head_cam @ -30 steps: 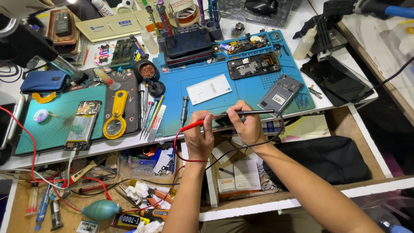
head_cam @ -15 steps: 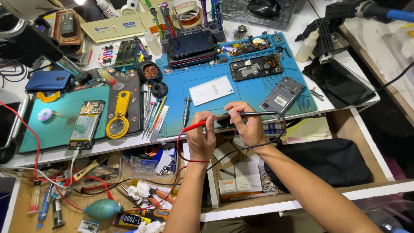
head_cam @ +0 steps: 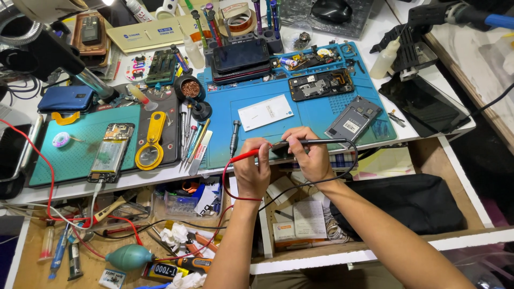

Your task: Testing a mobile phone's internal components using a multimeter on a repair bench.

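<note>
Left hand (head_cam: 251, 172): closed around thin red plastic test probe (head_cam: 247, 156), lying roughly level, tip rightward. Right hand (head_cam: 309, 156): pinching slim black plastic test probe (head_cam: 316, 142), lying level, tip leftward; tips meet at the near edge of blue rubber work mat (head_cam: 316, 115). White rectangular card (head_cam: 265, 112): flat mid-mat. Grey phone back cover (head_cam: 353, 119), white label: right.

White bench (head_cam: 407, 136): blue mat (head_cam: 321, 115), green mat (head_cam: 80, 144), probably clutter.

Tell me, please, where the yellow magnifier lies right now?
In the head view, the yellow magnifier lies on the dark mat left of the hands, between the opened phone and the row of tweezers.
</note>
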